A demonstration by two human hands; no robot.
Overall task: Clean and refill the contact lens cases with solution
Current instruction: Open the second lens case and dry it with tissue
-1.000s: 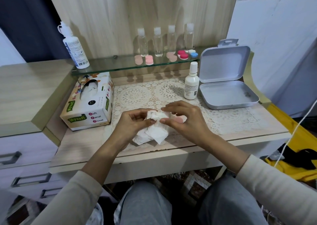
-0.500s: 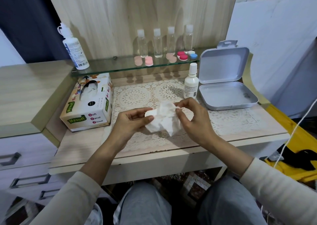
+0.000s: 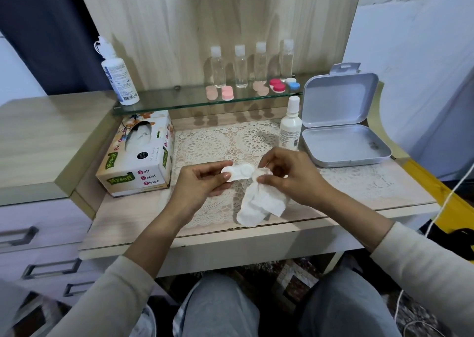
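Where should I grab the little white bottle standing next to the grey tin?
Hold the small white plastic bottle round its wide body, below the thin cap, coming from the front-left. It stands upright, and the open grey metal tin sits close on its right.

On my feed I see plain cream long sleeves: the left sleeve (image 3: 102, 295) and right sleeve (image 3: 425, 272) stop short of the wrists, leaving left hand (image 3: 202, 182) and right hand (image 3: 289, 175) bare. Light grey trousers (image 3: 218, 311) cover the legs.

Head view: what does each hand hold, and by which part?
Left hand pinches the lens case by its left end. Right hand pinches the tissue by its top, beside the case's right end.
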